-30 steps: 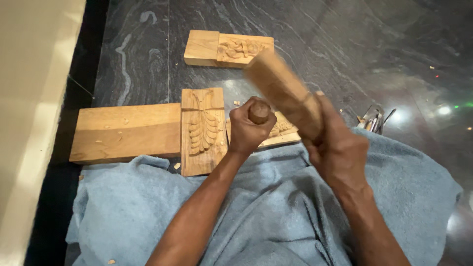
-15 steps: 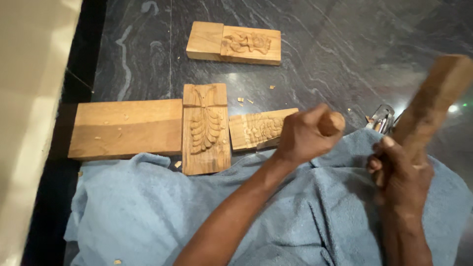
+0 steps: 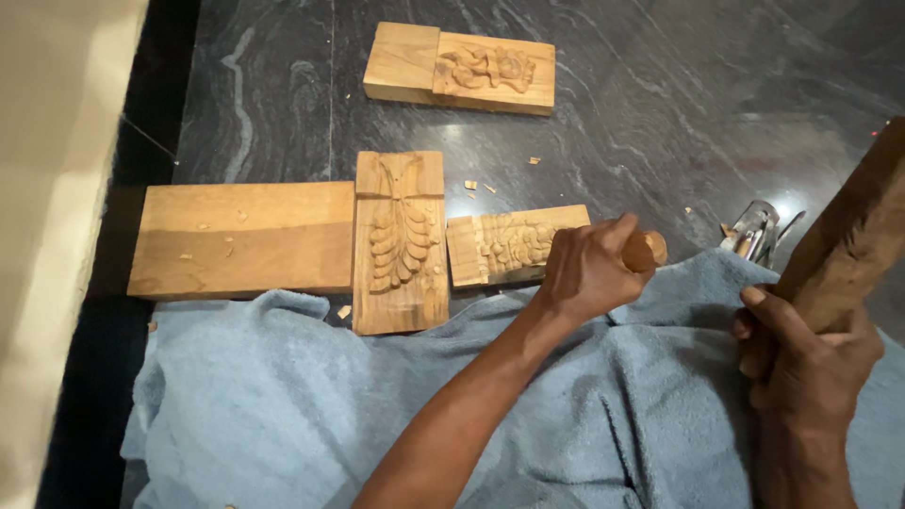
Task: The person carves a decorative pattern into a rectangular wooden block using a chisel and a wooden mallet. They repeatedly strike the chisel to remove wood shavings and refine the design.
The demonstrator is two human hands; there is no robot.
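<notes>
The left hand grips a chisel handle angled onto the small carved block for cutting, while the right hand clenches a raised wooden mallet poised to strike.

Surface: dark grey marble floor, white veining, glossy. On it: plain wood plank at left, upright carved leaf panel touching its right end, smaller carved block just beside that. Another carved plank lies apart, further up. Small wood chips scattered between them. Blue towel covers the near floor, metal tools at its right edge.
</notes>
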